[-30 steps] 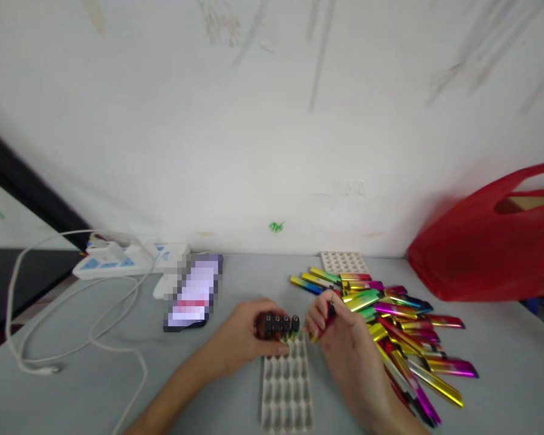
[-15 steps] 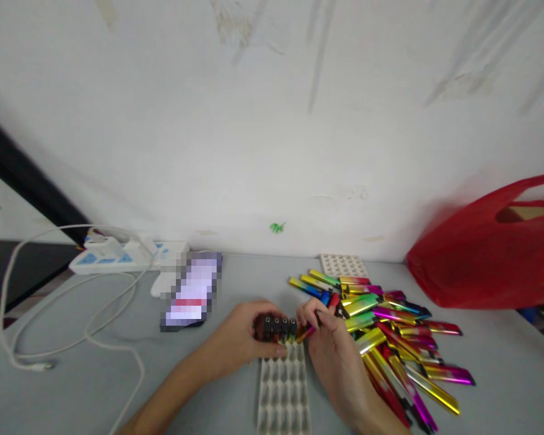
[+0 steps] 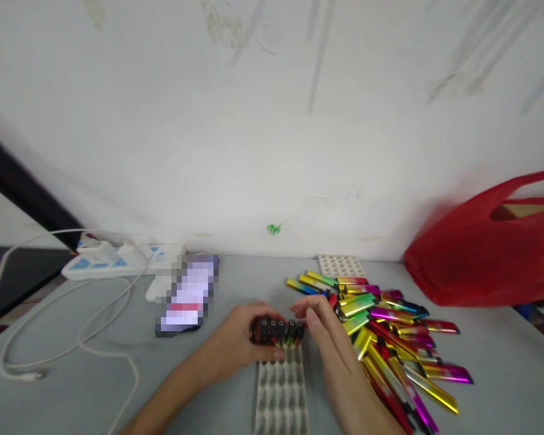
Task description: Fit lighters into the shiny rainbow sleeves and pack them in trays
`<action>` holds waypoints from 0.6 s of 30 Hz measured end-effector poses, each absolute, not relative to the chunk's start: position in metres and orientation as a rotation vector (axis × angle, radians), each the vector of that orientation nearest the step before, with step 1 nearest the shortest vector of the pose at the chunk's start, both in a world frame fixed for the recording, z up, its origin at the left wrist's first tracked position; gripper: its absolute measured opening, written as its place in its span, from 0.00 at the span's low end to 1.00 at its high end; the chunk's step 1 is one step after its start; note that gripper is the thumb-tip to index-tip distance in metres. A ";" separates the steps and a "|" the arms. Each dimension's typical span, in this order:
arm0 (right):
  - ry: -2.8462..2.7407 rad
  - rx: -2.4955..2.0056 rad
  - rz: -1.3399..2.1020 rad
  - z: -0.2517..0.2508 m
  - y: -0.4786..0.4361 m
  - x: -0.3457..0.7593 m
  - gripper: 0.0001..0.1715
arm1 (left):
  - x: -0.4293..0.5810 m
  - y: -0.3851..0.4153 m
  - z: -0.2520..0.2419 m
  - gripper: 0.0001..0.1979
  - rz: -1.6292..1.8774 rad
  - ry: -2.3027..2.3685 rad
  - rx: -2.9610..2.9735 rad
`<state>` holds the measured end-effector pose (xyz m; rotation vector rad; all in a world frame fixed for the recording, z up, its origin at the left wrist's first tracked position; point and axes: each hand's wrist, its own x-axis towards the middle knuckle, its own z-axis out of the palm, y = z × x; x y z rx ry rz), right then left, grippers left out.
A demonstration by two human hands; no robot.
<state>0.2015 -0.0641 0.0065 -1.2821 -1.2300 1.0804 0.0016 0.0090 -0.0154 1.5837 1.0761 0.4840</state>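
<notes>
My left hand is curled around several black-topped lighters that stand in a row at the far end of a pale tray with cells. Its thumb lies along their near side, and the fingers behind them are partly hidden. My right hand is just right of the row, its fingers extended and apart, with nothing visible in them. Beyond it lies a loose heap of shiny lighters in gold, red, green and purple.
A second pale tray lies by the wall behind the heap. On the right sits a red bag. A phone, a white power strip and a looping white cable occupy the left side.
The lighter that was in my right hand now stands at the right end of the row. My right hand has let go and its fingers have straightened; my left hand keeps its hold.
</notes>
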 end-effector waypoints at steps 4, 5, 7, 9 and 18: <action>-1.477 -1.373 0.828 0.007 -0.057 0.214 0.13 | 0.001 0.009 -0.016 0.25 0.476 1.074 1.599; -1.545 -1.391 0.728 0.006 -0.054 0.218 0.12 | 0.001 0.009 -0.017 0.25 0.470 1.070 1.604; -1.676 -1.434 0.530 0.004 -0.048 0.224 0.14 | 0.000 0.010 -0.017 0.24 0.467 1.064 1.615; -1.796 -1.489 0.376 0.001 -0.043 0.229 0.19 | 0.000 0.009 -0.016 0.23 0.480 1.062 1.619; -2.156 -1.612 0.168 -0.008 -0.040 0.232 0.31 | 0.002 0.008 -0.012 0.23 0.481 1.064 1.628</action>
